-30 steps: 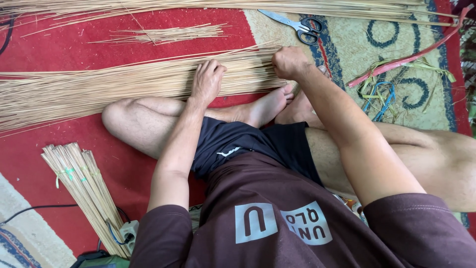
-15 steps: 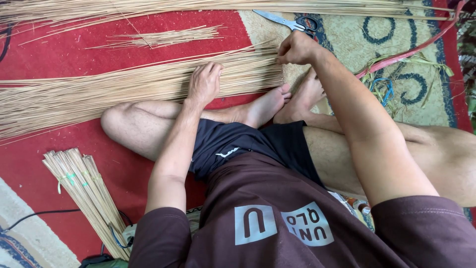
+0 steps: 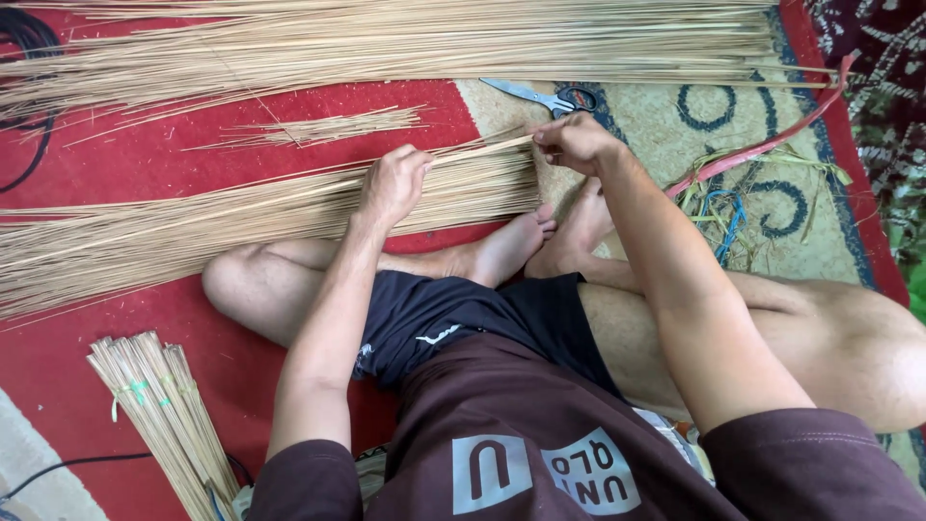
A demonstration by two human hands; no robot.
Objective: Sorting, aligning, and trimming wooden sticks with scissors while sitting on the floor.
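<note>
Scissors (image 3: pixel 545 96) beyond right hand (image 3: pixel 577 143)

**Labels: one printed shirt patch, nothing else**

No pkgs, signs or screens in view. Only label-like item: pale grey rectangular print (image 3: pixel 546 473) on front of dark maroon shirt (image 3: pixel 502 415), bottom centre of frame, seen upside down, two blocks side by side w/ cut-out lettering.

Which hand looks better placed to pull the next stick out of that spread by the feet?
Probably the right hand: its fingertips already pinch the stick ends at the edge of the spread of thin sticks. The left hand rests further along, pressing them down.
</note>
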